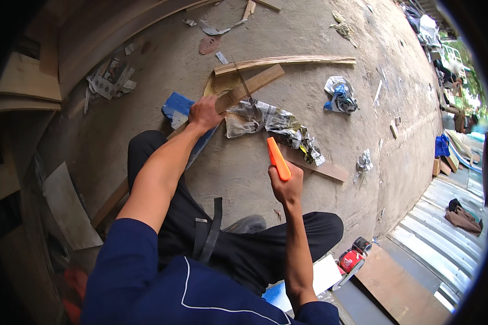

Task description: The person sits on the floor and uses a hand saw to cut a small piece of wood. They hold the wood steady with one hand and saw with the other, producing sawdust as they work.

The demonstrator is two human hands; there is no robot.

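My left hand [205, 114] is closed on a light wooden strip [260, 81] that lies slanted over a blue-painted board [178, 107]. The strip's lower end runs under my fingers. In my right hand [287, 187] is a tool with an orange handle [277, 158], held above the ground with my fingers wrapped round it. The working end of the tool cannot be made out. Crumpled newspaper [276, 120] lies between my hands, partly over a flat brown board [322, 168]. A long pale batten [287, 62] rests just beyond the strip.
Crumpled paper with blue stains [340, 96] and a smaller wad [364, 161] lie to the right. Wooden panels [30, 78] stand at the left. Tape rolls [352, 260] sit beside my right knee, near a brown board [396, 281] and corrugated metal sheet [439, 222]. People appear far right.
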